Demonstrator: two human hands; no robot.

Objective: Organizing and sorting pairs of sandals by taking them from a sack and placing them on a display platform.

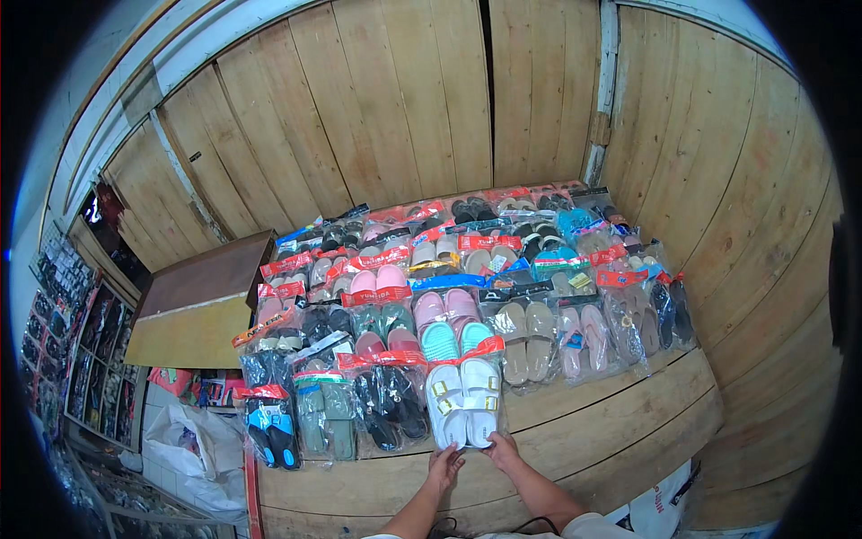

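Note:
A pair of white two-strap slide sandals point(465, 404) with gold buckles lies in a clear plastic bag with a red header point(485, 347). My left hand point(446, 466) pinches the near end at the left heel. At the right heel, my right hand point(504, 453) grips the same package. Its far end overlaps a bag of mint slides point(441, 340). Black sandals point(397, 404) in plastic lie just left of it, and beige slides point(527, 337) are to its right. Farther left are packaged sage-green slides point(337, 421) and black-and-blue slides point(274, 431).
Several rows of bagged footwear cover the wooden platform point(606, 418) back to the plank wall point(404, 101). A brown and yellow board point(195, 303) stands at the left. Below it sits a white plastic sack point(195, 438) on the tiles. Stocked racks point(101, 364) line the far left.

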